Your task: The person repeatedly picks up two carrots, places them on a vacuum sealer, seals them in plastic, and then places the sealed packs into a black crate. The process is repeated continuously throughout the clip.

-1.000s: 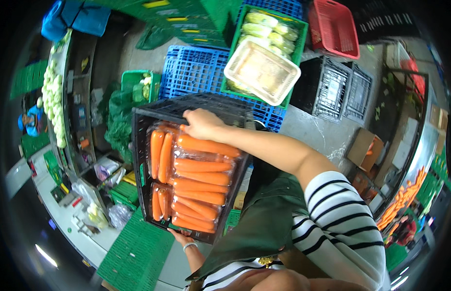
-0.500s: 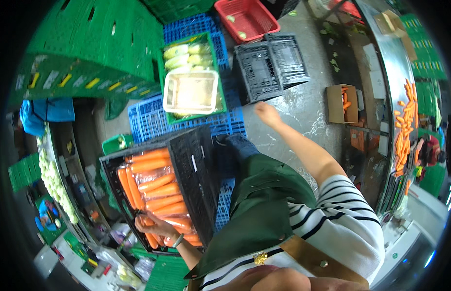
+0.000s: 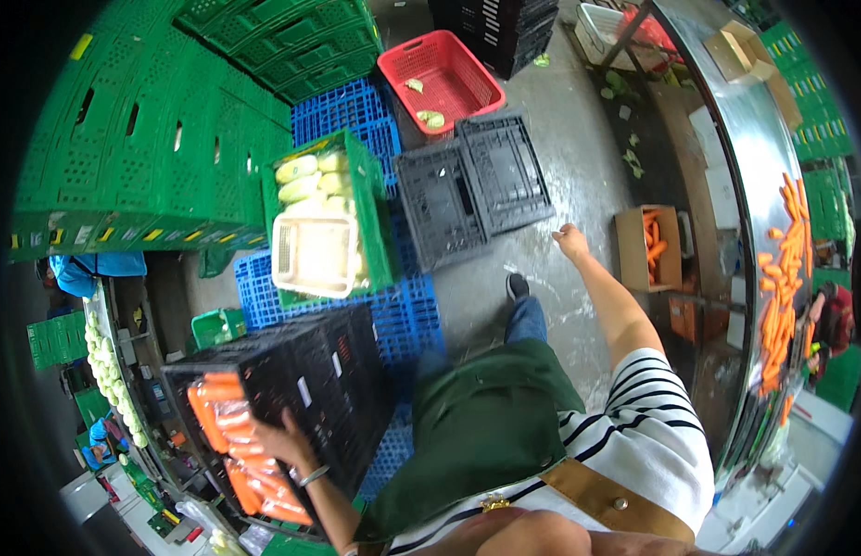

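Observation:
My left hand [image 3: 284,443] is at the right rim of a black crate [image 3: 342,389], its fingers apart and reaching over the packed carrots [image 3: 250,454]. The carrots lie in clear plastic bags. Whether the palm presses on the rim is hard to tell. Out to the right, my right hand [image 3: 570,243] hangs over the floor with loosely curled fingers and nothing visible in it. It is nearest to the folded black crates [image 3: 477,185] and a cardboard box of carrots [image 3: 667,246].
Ahead stand a green crate of pale, wrapped vegetables [image 3: 375,222] with a white basket [image 3: 315,255] on top, and a red basket [image 3: 440,79]. Green crates [image 3: 143,139] are stacked at left. A metal table [image 3: 727,83] with loose carrots runs along the right. Blue pallets [image 3: 412,320] lie underfoot.
My left hand has shifted from the carrots' far side to the crate's right rim. My body has turned and stepped rightward, bringing a shoe into view. My right hand has swung farther right.

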Demonstrator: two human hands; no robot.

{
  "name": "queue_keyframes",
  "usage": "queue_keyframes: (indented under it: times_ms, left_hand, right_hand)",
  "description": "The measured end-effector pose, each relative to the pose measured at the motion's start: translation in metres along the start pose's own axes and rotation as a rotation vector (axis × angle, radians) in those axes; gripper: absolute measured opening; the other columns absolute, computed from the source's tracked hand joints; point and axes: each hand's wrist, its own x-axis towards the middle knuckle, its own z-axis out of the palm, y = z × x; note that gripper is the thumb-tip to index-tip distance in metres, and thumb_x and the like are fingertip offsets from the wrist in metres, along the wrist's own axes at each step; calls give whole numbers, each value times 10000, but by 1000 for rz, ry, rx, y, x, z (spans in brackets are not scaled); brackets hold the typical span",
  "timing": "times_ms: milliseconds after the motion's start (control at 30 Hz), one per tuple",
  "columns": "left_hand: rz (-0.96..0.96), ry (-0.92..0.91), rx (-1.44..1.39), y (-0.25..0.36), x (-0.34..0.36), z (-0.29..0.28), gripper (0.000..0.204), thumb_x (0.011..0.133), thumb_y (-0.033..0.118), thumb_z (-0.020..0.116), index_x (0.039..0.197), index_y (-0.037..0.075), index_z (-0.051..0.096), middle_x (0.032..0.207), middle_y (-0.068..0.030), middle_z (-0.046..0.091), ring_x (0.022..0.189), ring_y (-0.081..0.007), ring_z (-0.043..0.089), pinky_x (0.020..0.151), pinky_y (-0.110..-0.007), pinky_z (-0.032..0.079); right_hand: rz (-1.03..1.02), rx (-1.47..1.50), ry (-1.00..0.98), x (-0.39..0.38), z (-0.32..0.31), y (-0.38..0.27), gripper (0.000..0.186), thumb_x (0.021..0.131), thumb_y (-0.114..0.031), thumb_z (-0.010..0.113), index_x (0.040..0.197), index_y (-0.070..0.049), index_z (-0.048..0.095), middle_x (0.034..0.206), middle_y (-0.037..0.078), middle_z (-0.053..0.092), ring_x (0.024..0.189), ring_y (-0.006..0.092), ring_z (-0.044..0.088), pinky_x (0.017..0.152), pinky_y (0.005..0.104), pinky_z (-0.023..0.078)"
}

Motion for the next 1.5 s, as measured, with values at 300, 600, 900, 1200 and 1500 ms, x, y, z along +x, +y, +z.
queue_keyframes:
  times_ms: [300,600,900,1200,1500]
  left_hand:
    - [-318,-165,395,-32,11,32,1052,727,444,861,1478,-53,317,1445,-306,439,1292,-505,449,1095,-551,383]
    - [109,31,223,28,58,46,877,765,101,826,1493,-25,354,1477,-238,425,1260,-380,496,1109,-456,384]
    - [382,-741,-1015,408,-43,140,622,1000,159,631,1519,-5,330,1480,-191,428,1219,-267,542,1052,-373,430]
    - [23,-2334,-1181,646,-231,19,1037,892,792,456,1504,-35,329,1534,-223,394,1395,-384,403,1158,-548,329]
    - [-27,-2733,-364,571,-575,-9,272,748,-54,559,931,141,506,754,-95,531,736,-297,542,825,-524,496]
  right_hand:
    - [-125,340,-5,291,90,-73,557,764,-280,819,1155,41,586,952,227,702,910,354,703,803,435,555]
    - [93,830,-221,194,1,-13,233,821,-140,718,935,47,638,596,87,580,437,167,530,383,335,415]
    - [-229,83,-144,-30,-220,16,361,766,-312,735,1005,-42,735,973,195,725,989,367,693,881,470,552]
    - [-286,-623,66,-398,-410,171,218,702,-253,726,806,-63,701,743,148,697,773,359,696,667,471,542]
    - [-299,-946,107,-697,-373,254,144,683,-247,663,626,-116,660,621,27,671,644,210,694,558,371,482]
